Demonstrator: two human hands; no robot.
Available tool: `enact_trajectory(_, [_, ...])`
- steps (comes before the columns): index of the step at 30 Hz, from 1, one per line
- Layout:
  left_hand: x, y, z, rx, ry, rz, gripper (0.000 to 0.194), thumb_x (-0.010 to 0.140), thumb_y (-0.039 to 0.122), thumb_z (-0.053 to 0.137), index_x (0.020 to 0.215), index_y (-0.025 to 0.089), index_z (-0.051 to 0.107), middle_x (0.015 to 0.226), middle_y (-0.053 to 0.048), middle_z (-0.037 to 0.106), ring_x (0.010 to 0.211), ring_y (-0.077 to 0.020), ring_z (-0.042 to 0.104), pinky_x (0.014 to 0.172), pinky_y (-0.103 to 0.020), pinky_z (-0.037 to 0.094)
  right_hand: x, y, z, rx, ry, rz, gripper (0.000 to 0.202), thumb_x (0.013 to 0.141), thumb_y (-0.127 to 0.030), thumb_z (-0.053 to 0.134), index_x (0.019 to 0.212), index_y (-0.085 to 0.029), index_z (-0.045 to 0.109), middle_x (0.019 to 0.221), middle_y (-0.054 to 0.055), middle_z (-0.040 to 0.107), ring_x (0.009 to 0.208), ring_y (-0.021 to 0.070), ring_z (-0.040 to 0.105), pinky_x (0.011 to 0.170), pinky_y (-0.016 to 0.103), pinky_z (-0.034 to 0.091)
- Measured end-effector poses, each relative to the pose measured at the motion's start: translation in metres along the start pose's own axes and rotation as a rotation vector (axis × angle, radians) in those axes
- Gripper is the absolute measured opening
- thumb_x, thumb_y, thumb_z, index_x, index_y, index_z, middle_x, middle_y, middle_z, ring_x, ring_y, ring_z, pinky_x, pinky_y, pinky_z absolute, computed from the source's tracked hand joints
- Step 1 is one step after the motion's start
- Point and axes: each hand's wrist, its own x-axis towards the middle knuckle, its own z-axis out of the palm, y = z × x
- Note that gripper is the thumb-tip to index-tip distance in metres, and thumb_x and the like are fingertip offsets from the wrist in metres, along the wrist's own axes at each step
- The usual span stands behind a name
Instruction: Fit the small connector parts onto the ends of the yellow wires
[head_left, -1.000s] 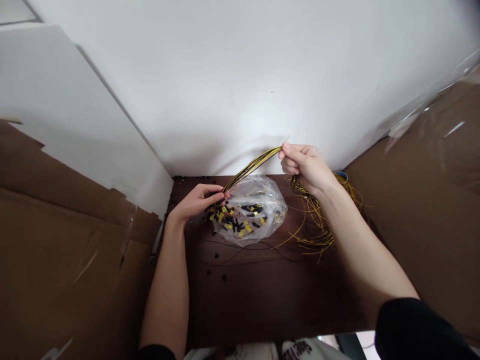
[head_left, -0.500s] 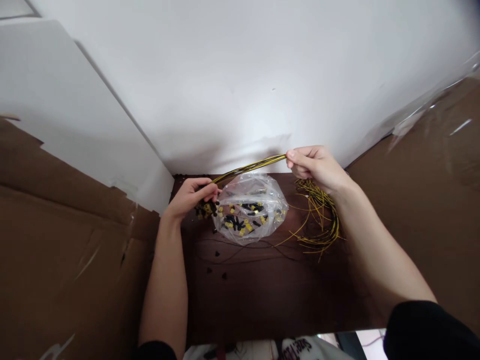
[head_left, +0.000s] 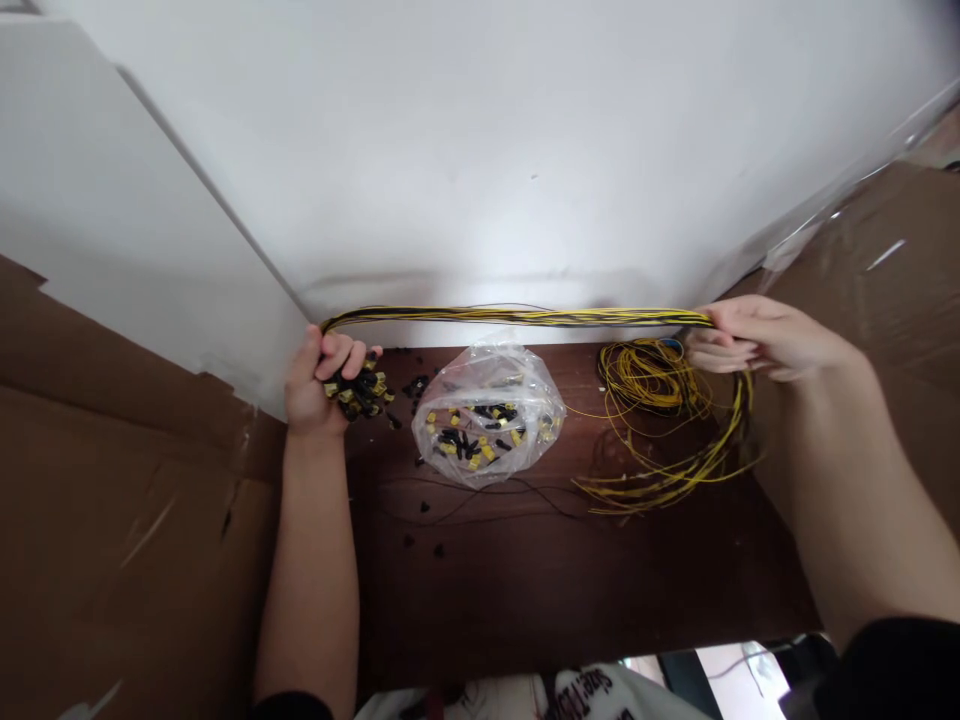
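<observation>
The hands, left (head_left: 319, 375) and right (head_left: 757, 340), have moved far apart, stretching the wire bundle (head_left: 517, 316) nearly straight.

**Materials and finishes on the bench**

The bundle of thin yellow-and-black plastic-sheathed wires (head_left: 517, 316) looks smooth with a slight sheen, as does the loose coil of yellow wire (head_left: 660, 400) lying on the dark brown wooden tabletop (head_left: 570, 590), whose grain shows under a dull, matt finish. The crumpled clear plastic bag (head_left: 487, 410) is glossy and wrinkled (it catches bright highlights). The small black and yellow connector caps (head_left: 360, 390) look like hard plastic. Brown cardboard sheets (head_left: 127, 520) are matt, rough and torn-edged. The white wall (head_left: 480, 150) is flat and matt.
</observation>
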Motion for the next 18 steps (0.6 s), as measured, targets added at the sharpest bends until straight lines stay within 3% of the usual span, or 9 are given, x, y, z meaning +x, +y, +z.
enact_trajectory(4, [0.003,0.004,-0.008,-0.164,0.048,0.013,0.04,0.096,0.029,0.029,0.062,0.015,0.045,0.042,0.009,0.024,0.042,-0.0053,0.035,0.073,-0.028,0.051,-0.023,0.011,-0.019,0.12,0.191,0.043,0.045,0.068,-0.05,0.068,0.051,-0.02,0.04,0.041,-0.012,0.019,0.036,0.0032,0.013,0.035,0.021,0.008])
enact_trajectory(7, [0.005,0.006,-0.011,-0.182,0.085,-0.009,0.041,0.097,0.029,0.023,0.065,0.015,0.044,0.041,0.009,0.027,0.044,-0.005,0.036,0.075,-0.028,0.05,-0.034,0.021,-0.017,0.149,0.397,0.015,0.043,0.084,-0.048,0.046,0.054,-0.02,0.031,0.044,-0.013,0.009,0.036,0.0029,0.004,0.035,0.02,0.001])
enact_trajectory(9, [0.005,0.007,-0.01,-0.158,0.114,-0.027,0.04,0.097,0.029,0.023,0.065,0.016,0.043,0.041,0.009,0.027,0.044,-0.005,0.035,0.076,-0.027,0.05,-0.038,0.027,-0.009,0.03,0.566,-0.072,0.041,0.092,-0.038,0.026,0.057,-0.018,0.034,0.05,-0.011,0.005,0.039,0.0034,0.001,0.036,0.02,-0.001])
enact_trajectory(11, [0.006,0.008,-0.009,-0.115,0.145,-0.034,0.039,0.097,0.029,0.024,0.065,0.017,0.043,0.041,0.009,0.025,0.044,-0.0052,0.035,0.077,-0.025,0.049,-0.041,0.033,-0.001,-0.192,0.718,-0.17,0.044,0.095,-0.031,0.018,0.061,-0.018,0.042,0.054,-0.009,0.006,0.042,0.0056,0.002,0.035,0.02,-0.001])
enact_trajectory(14, [0.006,0.008,-0.01,-0.098,0.175,-0.039,0.038,0.097,0.029,0.023,0.066,0.017,0.042,0.041,0.009,0.024,0.044,-0.0052,0.034,0.078,-0.023,0.048,-0.043,0.043,0.008,-0.561,0.88,-0.187,0.053,0.096,-0.019,0.011,0.069,-0.02,0.056,0.055,-0.008,0.005,0.044,0.0103,0.002,0.034,0.028,0.001])
enact_trajectory(18, [0.009,0.005,-0.013,-0.102,0.208,-0.076,0.037,0.098,0.029,0.023,0.067,0.017,0.041,0.039,0.01,0.027,0.043,-0.0046,0.035,0.078,-0.025,0.048,-0.042,0.055,0.019,-0.783,0.867,-0.195,0.057,0.095,-0.017,0.008,0.087,-0.022,0.064,0.06,-0.006,0.003,0.049,0.0144,0.003,0.037,0.033,0.006])
